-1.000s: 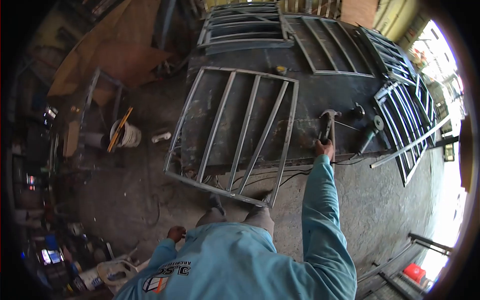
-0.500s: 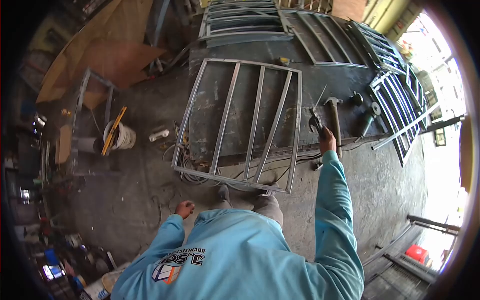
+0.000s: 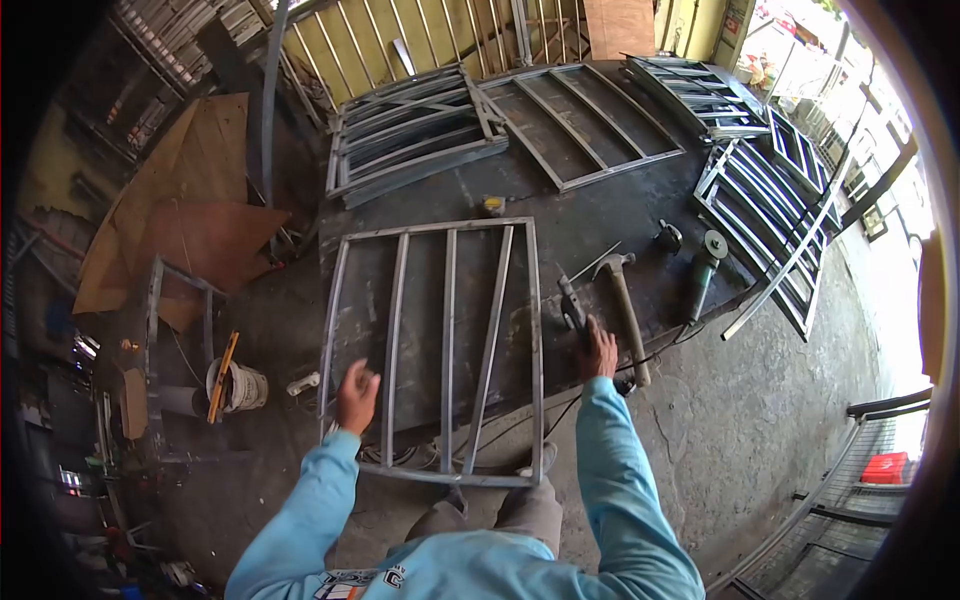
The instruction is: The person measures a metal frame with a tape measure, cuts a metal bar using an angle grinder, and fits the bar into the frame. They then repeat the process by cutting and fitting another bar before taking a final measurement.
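A metal frame (image 3: 449, 340) with several inner bars lies partly on the dark worktable, its near end over the table edge. One inner bar is slanted. My left hand (image 3: 357, 397) hovers over the frame's left side, slightly blurred, its fingers loosely bent and apart with nothing visible in them. My right hand (image 3: 600, 352) rests beside a black clamp-like holder (image 3: 570, 303), fingers extended and touching its handle. A thin rod (image 3: 597, 260) sticks out near the holder. Just right of that hand lies a hammer (image 3: 624, 310) with a wooden handle.
An angle grinder (image 3: 706, 275) and its cord lie at the table's right. Stacked metal frames (image 3: 415, 130) stand at the back left, with more frames (image 3: 770, 220) at the right. A bucket (image 3: 243, 387) with a yellow level sits on the floor at left.
My left hand has risen from beside my body to above the frame. My right hand has lowered the holder to the table and loosened its fingers. The view has shifted.
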`<state>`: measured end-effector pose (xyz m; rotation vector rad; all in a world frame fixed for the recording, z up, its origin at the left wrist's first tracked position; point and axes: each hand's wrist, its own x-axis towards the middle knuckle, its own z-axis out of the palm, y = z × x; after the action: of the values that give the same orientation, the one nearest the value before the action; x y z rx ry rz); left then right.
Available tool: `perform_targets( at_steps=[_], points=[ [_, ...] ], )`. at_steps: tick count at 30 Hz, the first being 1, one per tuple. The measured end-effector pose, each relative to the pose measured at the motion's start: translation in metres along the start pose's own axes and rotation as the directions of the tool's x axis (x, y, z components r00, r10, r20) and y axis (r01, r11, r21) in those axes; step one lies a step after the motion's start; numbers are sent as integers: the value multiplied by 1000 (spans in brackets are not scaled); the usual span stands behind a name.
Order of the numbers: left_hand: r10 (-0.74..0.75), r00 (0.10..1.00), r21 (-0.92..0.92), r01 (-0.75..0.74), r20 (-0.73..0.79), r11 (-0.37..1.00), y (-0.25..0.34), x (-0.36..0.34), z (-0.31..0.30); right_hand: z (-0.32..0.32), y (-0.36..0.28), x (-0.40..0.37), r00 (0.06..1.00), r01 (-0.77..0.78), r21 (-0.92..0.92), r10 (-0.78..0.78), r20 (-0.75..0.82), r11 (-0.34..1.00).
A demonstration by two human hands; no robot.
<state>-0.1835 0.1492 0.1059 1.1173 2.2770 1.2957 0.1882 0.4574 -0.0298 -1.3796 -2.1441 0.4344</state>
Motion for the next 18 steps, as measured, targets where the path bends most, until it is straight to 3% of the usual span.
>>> perform_targets(
  at_steps=[2,4,8,12,13,14,16,18],
  points=[
    [64,994,-16,-63,87,998,21,69,69,4,5,-5,993,91,-14,-92,-76,996],
    [34,978,141,-63,204,988,64,137,129,3,0,-5,981,124,-26,-127,-150,992],
    [390,902,291,-429,185,855,43,280,247,-8,-11,-6,987,72,6,-70,-148,997],
    [211,965,539,-261,154,801,72,349,314,-11,-11,-9,997,59,-20,-60,-51,998],
    [53,990,608,-121,129,785,84,356,324,-8,-10,-10,997,61,11,-61,-51,998],
    [53,992,601,-111,114,792,79,366,333,-7,-10,-11,997,56,42,-54,-57,998],
    [-128,966,556,-20,226,831,50,388,352,-6,-10,-14,999,51,-2,-51,-14,999],
    [-60,975,651,-97,215,753,33,395,361,-8,-9,-12,999,39,-38,-38,18,999]
  ],
)
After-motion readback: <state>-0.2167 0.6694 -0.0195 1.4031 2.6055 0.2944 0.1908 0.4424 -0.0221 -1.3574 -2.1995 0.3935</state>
